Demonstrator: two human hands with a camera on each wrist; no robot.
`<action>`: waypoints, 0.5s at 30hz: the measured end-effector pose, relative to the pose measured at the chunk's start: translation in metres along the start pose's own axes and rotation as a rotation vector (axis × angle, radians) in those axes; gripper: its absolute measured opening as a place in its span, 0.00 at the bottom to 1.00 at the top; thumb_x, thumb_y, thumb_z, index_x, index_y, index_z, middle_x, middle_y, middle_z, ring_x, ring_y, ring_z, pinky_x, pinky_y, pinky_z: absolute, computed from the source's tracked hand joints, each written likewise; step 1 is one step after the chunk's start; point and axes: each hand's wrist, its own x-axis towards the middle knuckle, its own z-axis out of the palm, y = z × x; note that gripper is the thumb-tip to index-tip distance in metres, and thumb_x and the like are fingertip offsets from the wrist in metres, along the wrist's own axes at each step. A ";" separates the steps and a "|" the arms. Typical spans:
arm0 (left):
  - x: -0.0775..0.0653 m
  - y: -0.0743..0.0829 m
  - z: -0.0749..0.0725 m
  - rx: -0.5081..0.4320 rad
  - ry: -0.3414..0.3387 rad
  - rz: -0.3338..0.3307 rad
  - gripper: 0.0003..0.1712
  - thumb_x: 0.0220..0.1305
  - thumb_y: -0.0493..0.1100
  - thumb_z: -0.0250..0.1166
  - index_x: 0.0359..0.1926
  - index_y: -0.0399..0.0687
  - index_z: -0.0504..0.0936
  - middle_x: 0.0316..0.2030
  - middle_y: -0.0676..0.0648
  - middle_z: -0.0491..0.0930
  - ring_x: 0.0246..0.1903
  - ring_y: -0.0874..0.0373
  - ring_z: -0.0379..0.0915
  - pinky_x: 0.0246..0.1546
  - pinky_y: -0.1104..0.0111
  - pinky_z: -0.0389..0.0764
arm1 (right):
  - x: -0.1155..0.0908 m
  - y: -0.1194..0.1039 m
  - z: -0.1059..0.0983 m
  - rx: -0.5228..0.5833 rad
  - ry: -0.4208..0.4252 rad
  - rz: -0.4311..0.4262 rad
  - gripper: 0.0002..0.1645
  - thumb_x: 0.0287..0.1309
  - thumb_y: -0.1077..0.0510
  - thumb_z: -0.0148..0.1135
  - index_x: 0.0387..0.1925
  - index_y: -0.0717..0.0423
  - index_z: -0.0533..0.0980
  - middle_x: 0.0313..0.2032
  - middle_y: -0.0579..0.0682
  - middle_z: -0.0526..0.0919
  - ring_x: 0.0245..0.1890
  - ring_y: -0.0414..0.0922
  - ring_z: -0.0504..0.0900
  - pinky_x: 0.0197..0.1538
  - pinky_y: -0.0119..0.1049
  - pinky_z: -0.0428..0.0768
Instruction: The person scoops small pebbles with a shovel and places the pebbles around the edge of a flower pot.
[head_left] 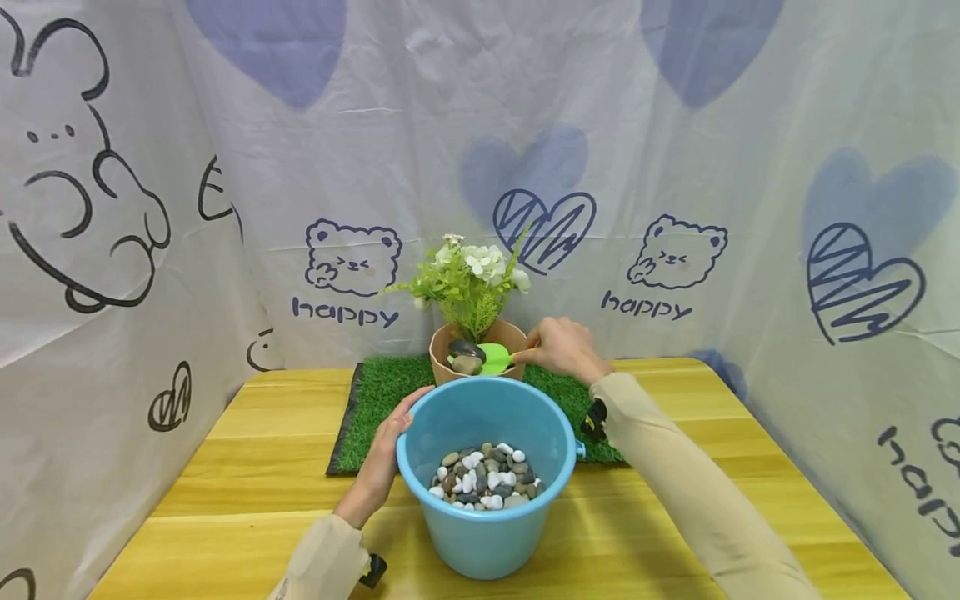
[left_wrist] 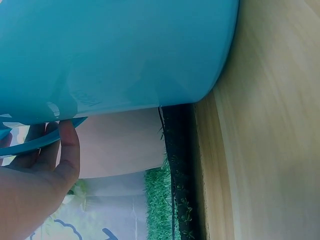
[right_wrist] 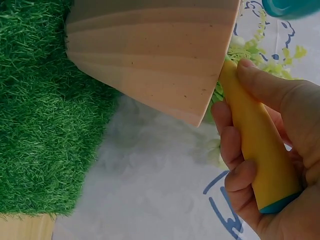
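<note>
My left hand [head_left: 381, 458] grips the light blue bucket [head_left: 483, 546] at the left of its rim, where the left wrist view shows the bucket's blue handle [left_wrist: 30, 146] running past the fingers. Small white, grey and brown pebbles [head_left: 491, 479] cover the bucket's bottom. Behind it stands a tan flowerpot [head_left: 512, 335] with a white-flowered plant [head_left: 472, 279]. My right hand [head_left: 564, 346] holds a garden trowel by its yellow handle [right_wrist: 257, 137], fingers wrapped round it. The trowel's green blade [head_left: 495, 358] lies inside the pot's rim, beside larger dark and brown stones [head_left: 467, 350].
A mat of artificial grass [head_left: 390, 408] lies under the pot, towards the back of the wooden table [head_left: 247, 500]. White curtains [head_left: 420, 125] printed with hearts and bears hang behind the table and at both sides.
</note>
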 end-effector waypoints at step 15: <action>0.001 -0.001 0.000 0.000 0.003 0.011 0.29 0.73 0.50 0.39 0.71 0.53 0.65 0.67 0.42 0.69 0.60 0.40 0.71 0.54 0.53 0.75 | 0.004 -0.009 -0.001 -0.092 0.024 -0.071 0.11 0.55 0.42 0.69 0.28 0.41 0.88 0.17 0.40 0.80 0.17 0.40 0.72 0.22 0.36 0.66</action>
